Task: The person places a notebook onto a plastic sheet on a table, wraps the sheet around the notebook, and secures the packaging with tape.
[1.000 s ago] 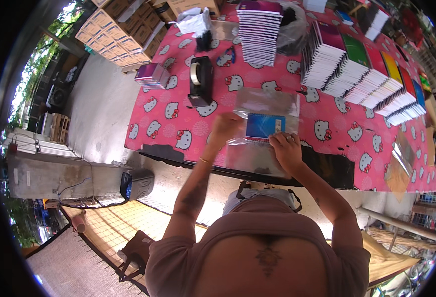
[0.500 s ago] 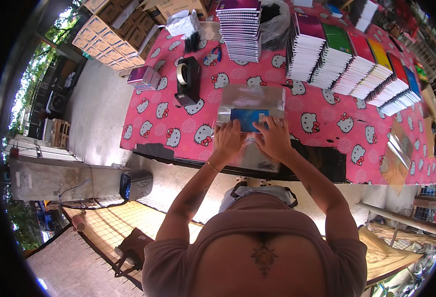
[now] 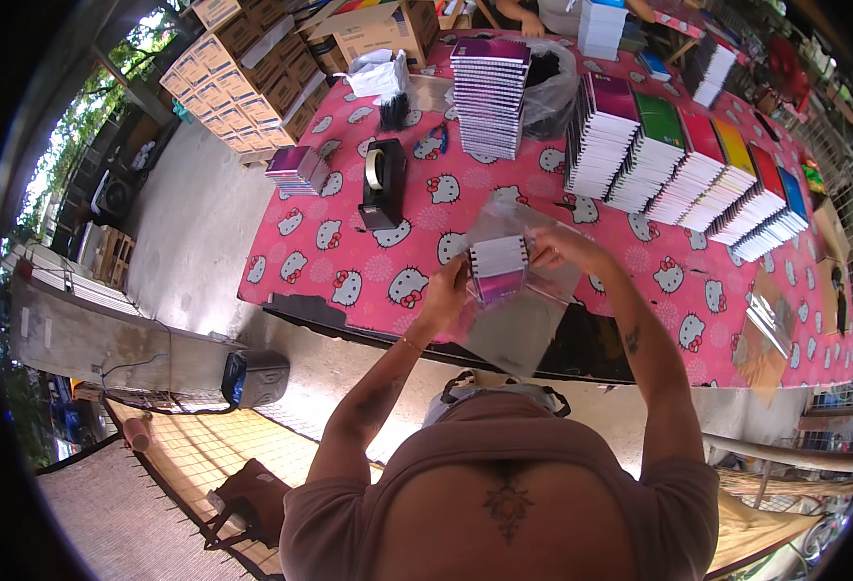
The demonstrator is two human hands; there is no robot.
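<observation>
- The left hand (image 3: 449, 289) is closed in a pinch on the left edge of a small stack of notebooks (image 3: 500, 268), held above the near edge of the table.
- The right hand (image 3: 564, 250) grips the stack's right side together with a clear plastic bag (image 3: 523, 315); its fingers are curled shut on both.
- The stack has white page edges on top and a purple cover below. It sits at the mouth of the bag, and the bag's loose film hangs down toward the person's chest. Whether the stack is fully inside cannot be told.
- Below the hands is the pink table cover (image 3: 349, 261) with a white cartoon-cat print.
- To the left on the table stands a black tape dispenser (image 3: 383, 181), well apart from the hands.
- Farther back is a tall pile of spiral notebooks (image 3: 489, 97), and to the right a long fanned row of notebooks (image 3: 688, 174) with purple, green, red, yellow and blue covers.
- Brown cardboard boxes (image 3: 242, 58) are stacked on the ground beyond the table's far-left corner.
- Another person's arm (image 3: 528, 14) shows at the far end of the table.
- What could go wrong, as a judgement: the thin film may snag on a notebook corner and tear, or the stack could fan apart and slip off the table edge if either pinch loosens, since nothing supports it from beneath.
</observation>
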